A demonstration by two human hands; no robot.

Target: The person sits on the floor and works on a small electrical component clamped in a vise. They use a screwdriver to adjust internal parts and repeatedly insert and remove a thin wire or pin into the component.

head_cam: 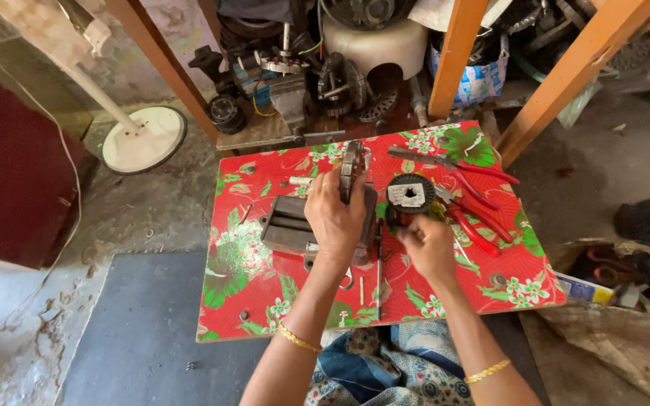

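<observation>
patterned blue cloth (385,368) is seen lowest, over the lap, and two forearms with gold bangles (297,339) are stretched over a small table (265,301) with a red flowered cover. a round metal motor part (351,170) is held upright in the left hand (334,218), fingers closed around it, above a grey metal block (287,225). a black wound coil ring (409,195) is gripped by the right hand (429,248) at its lower edge. red-handled pliers (475,218) are laid just beside it.

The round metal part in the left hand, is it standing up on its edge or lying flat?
Standing on edge. The round metal part shows its thin rim upward, with the left hand gripping it above the grey metal block.
</observation>
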